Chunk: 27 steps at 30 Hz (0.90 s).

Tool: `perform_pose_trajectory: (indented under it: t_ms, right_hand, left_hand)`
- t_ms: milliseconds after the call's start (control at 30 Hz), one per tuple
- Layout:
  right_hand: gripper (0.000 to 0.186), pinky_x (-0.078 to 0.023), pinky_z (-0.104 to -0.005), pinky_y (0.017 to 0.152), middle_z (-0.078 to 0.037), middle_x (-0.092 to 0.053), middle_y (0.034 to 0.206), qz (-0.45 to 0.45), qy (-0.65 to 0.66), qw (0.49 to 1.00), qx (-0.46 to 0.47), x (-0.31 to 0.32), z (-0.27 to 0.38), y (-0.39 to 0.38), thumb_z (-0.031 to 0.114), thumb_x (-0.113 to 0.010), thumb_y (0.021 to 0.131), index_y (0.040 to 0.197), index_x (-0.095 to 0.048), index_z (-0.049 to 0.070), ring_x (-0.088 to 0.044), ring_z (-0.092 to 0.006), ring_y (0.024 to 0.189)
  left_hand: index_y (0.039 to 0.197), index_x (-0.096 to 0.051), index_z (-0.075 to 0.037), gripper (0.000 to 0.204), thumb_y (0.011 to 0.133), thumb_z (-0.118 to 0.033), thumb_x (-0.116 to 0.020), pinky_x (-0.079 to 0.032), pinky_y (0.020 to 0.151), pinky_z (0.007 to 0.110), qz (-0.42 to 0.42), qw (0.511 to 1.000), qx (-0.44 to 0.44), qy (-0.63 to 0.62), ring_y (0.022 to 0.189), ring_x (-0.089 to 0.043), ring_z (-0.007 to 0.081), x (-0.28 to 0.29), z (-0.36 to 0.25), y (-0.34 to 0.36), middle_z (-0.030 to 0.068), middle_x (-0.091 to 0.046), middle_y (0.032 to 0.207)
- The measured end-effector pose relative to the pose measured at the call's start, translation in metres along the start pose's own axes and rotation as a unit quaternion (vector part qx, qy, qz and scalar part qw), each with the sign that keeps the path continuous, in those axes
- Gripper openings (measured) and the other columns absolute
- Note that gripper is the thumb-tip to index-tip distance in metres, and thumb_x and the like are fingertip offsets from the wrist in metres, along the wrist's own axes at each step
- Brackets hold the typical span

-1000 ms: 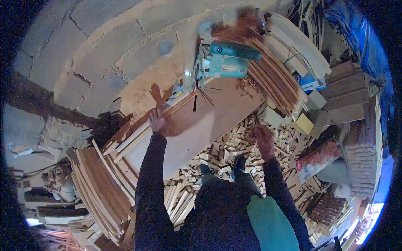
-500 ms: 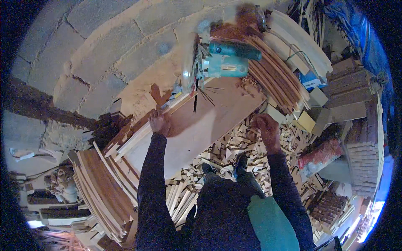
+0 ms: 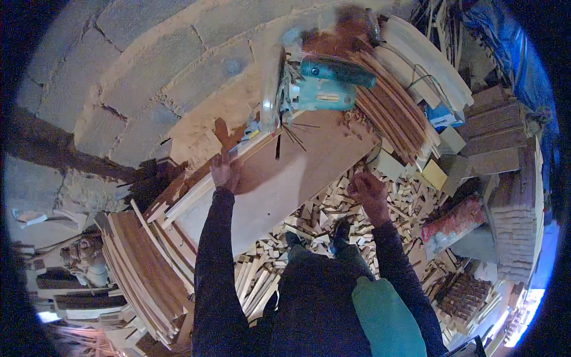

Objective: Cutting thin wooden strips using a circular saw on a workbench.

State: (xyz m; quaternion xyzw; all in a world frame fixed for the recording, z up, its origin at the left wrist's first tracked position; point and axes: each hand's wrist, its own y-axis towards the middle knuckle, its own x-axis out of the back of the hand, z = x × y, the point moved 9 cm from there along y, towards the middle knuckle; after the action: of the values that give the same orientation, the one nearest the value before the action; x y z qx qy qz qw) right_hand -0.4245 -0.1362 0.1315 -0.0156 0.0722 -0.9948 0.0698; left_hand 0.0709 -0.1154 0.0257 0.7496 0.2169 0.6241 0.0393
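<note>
Head view: the right hand is hovering, loosely curled, above wood offcuts; whether it is gripping anything, I cannot tell. The left hand is lying part-open, fingers extended, apparently touching a pale wood strip along the plywood tabletop's far edge. It seems to be steadying that strip; moving safely is calling for fingers clear of the teal circular saw sitting beyond.

- A broad, flat, pale-brown wooden tabletop stretches diagonally across a cluttered workshop.
- A teal power saw with a dark handle sits at its far end, small brown wood scraps beside it.
- Long, straight, pale wooden strips line its left edge.
- Small, angular, pale wooden offcuts blanket the floor alongside.
</note>
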Motion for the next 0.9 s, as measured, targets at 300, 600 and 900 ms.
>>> perform_pose_trajectory:
  t_ms: [300, 600, 900]
  right_hand:
    - [0.015, -0.055, -0.0297, 0.075, -0.007, -0.070, 0.096, -0.027, -0.213, 0.962, 0.166, -0.008, 0.071, 0.001, 0.010, -0.061, 0.102, 0.111, -0.067, 0.000, -0.069, -0.0158, 0.085]
    - [0.012, -0.058, -0.0306, 0.083, -0.010, -0.067, 0.105, 0.010, -0.242, 0.942, 0.233, -0.038, 0.167, 0.027, 0.003, -0.056, 0.104, 0.109, -0.065, -0.004, -0.070, -0.0164, 0.091]
    - [0.014, -0.058, -0.0315, 0.084, -0.011, -0.070, 0.104, 0.010, -0.191, 0.949, 0.251, -0.042, 0.167, 0.026, -0.001, -0.057, 0.102, 0.111, -0.068, -0.004, -0.071, -0.0176, 0.093]
  left_hand:
    - [0.152, -0.039, -0.003, 0.088, 0.085, -0.050, -0.072, -0.041, 0.105, 0.060, 0.088, 0.994, 0.052, 0.039, 0.129, -0.051, 0.0427, -0.022, 0.012, 0.003, 0.0226, -0.058, 0.130]
    - [0.155, -0.033, 0.001, 0.092, 0.085, -0.045, -0.072, -0.041, 0.105, 0.065, 0.022, 1.000, -0.009, 0.003, 0.128, -0.049, 0.0471, -0.023, -0.037, 0.022, 0.0264, -0.049, 0.140]
    - [0.152, -0.037, 0.003, 0.078, 0.090, -0.035, -0.066, -0.042, 0.106, 0.060, -0.021, 0.999, -0.024, 0.007, 0.119, -0.051, 0.0463, -0.024, -0.040, 0.016, 0.0258, -0.051, 0.126]
